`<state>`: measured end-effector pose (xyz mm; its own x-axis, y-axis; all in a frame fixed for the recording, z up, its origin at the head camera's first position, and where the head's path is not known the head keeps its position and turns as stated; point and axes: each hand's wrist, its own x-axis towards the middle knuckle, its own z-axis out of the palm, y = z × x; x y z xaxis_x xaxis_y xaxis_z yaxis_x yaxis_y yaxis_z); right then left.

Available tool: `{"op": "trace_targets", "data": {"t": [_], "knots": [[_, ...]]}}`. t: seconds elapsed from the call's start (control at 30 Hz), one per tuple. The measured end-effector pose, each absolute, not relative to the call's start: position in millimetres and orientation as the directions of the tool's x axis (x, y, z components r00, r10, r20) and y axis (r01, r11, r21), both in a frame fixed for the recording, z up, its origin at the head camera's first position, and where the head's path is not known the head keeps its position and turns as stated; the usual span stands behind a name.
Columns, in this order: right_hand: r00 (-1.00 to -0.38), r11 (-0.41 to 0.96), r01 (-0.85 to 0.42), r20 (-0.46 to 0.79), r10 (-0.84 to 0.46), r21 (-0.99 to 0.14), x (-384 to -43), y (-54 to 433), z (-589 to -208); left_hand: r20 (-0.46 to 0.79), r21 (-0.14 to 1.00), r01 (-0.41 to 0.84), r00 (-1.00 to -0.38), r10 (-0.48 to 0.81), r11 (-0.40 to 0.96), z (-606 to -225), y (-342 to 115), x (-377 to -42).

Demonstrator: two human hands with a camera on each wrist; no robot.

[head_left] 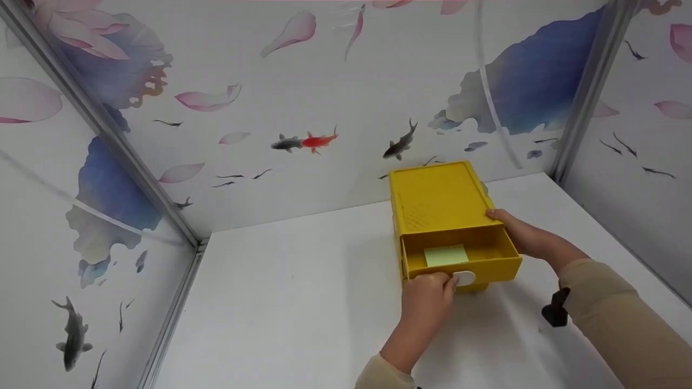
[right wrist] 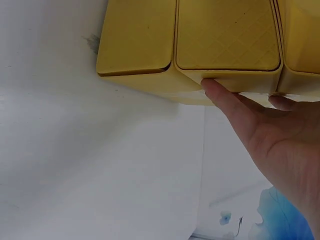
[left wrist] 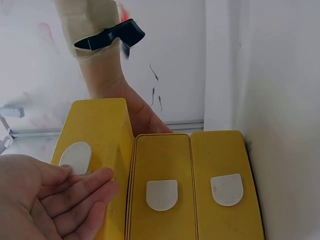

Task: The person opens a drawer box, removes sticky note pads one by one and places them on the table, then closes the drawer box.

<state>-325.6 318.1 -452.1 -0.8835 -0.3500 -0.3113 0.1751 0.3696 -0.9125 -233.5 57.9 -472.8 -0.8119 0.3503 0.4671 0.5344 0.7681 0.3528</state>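
A yellow drawer cabinet (head_left: 440, 197) stands on a white table, its top drawer (head_left: 494, 270) pulled partway out. Inside that drawer lies a pale green paper pad (head_left: 446, 255). My left hand (head_left: 427, 300) pinches the white tab handle (head_left: 466, 278) on the drawer's front between thumb and fingers; the left wrist view shows this handle (left wrist: 76, 157) close up. Against the cabinet's right side rests my right hand (head_left: 532, 237), a digit reaching the top edge. In the right wrist view its fingers (right wrist: 227, 102) extend and touch the cabinet wall.
Two lower drawers, each with a white tab (left wrist: 162, 195), sit flush in the cabinet. The white tabletop (head_left: 281, 302) spreads to the left. Behind and beside it stand panels (head_left: 324, 81) printed with fish and petals, joined by metal posts (head_left: 586, 92).
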Motion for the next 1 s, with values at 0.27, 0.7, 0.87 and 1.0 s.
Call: {"op": "trace_targets", "data": {"t": [0.27,0.7,0.87,1.0], "knots": [[-0.873,0.363,0.198,-0.333,-0.357,-0.910,-329.5,319.0,-455.2,0.443,0.377,0.533,-0.822,0.358,0.757,-469.2,55.2,-226.9],[-0.876,0.353,0.162,-0.299,-0.379,-0.922,-326.8,322.1,-454.7,0.418,0.351,0.550,-0.816,0.399,0.758,-467.3,53.4,-212.3],[-0.877,0.371,0.158,-0.303,-0.373,-0.915,-329.3,322.1,-453.9,0.404,0.365,0.541,-0.825,0.395,0.758,-467.2,53.3,-208.6],[-0.882,0.392,0.154,-0.305,-0.360,-0.907,-332.5,320.5,-453.9,0.405,0.374,0.540,-0.827,0.391,0.754,-468.0,53.3,-208.6]]}}
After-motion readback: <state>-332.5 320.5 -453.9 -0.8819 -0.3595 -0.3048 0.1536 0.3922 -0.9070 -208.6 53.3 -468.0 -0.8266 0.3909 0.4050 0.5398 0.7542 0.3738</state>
